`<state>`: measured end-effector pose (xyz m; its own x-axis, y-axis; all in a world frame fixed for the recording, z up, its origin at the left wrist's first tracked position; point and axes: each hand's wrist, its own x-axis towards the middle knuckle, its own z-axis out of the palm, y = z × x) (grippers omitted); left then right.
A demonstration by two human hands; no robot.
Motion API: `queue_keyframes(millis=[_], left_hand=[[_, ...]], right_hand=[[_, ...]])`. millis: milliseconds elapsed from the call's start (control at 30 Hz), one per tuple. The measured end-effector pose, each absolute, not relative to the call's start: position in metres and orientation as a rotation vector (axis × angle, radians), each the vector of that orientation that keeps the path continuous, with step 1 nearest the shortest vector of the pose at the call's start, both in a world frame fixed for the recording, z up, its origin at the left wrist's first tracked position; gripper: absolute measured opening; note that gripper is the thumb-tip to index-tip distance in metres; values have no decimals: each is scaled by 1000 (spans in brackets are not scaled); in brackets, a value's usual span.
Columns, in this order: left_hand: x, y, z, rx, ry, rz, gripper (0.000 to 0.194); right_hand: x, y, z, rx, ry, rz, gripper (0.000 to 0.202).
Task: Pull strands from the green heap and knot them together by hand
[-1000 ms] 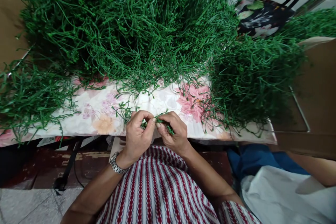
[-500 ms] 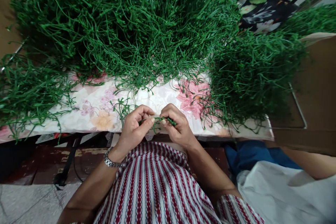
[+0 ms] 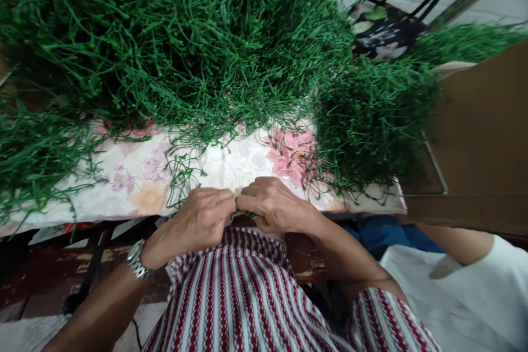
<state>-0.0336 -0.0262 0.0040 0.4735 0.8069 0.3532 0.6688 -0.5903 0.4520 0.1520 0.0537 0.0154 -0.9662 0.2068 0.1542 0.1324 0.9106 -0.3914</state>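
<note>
My left hand (image 3: 206, 217), with a metal watch on the wrist, is closed with its knuckles up. Whatever its fingers pinch is hidden behind them. My right hand (image 3: 274, 206) meets it fingertip to fingertip at the near edge of the table. A bit of green sprig (image 3: 249, 215) shows under the curled fingers of the right hand. Just beyond the left hand, a few loose green sprigs (image 3: 184, 171) with thin stems and small forked tips lie on the floral cloth (image 3: 225, 162).
A large heap of green sprigs (image 3: 198, 49) covers the far side, with smaller piles left (image 3: 37, 148) and right (image 3: 367, 126). A black floral bag (image 3: 383, 30) stands behind. At right are a brown cardboard box (image 3: 482, 143) and another person's white sleeve (image 3: 499, 280).
Both hands have turned knuckles-up and moved slightly down toward my body, their fingertips now together. Less of the green sprig shows. The whole view has shifted to the right.
</note>
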Motion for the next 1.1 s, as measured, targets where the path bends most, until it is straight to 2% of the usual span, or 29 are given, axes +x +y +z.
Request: queue_keyframes(millis=[300,400,533,633,700,733,833,933,1000,1100], left_hand=[[-23,-39,2,2662,993,556,28],[-29,-38,9,2636,973,636,29],[-47,-35,21,2393,1258,993,21],[-54,-35,24,2091,1457,1105,12],[-53,-36,22,1857,1550,1144,6],[-52,-36,20,1744,1582,1147,5],[-47,-34,16,1492,1604,1146,7],[-44,-30,15,1330,1583,1202,10],[-43,-27,16,1212,1554,1263,12],[-40,-21,19,1060,1474,1332,12]], right_hand=[[163,47,33,-59,-3214,316,4],[174,49,43,-128,-3157,212,2],[220,75,79,-588,-2746,-248,14],[276,114,96,-1137,-2203,-710,10],[312,142,94,-1371,-2015,-789,13],[326,154,89,-1418,-1980,-750,14],[354,176,73,-1453,-2073,-441,38],[360,176,68,-1369,-2076,-252,43],[356,169,71,-1393,-2011,-288,42],[331,150,77,-1353,-1855,-538,32]])
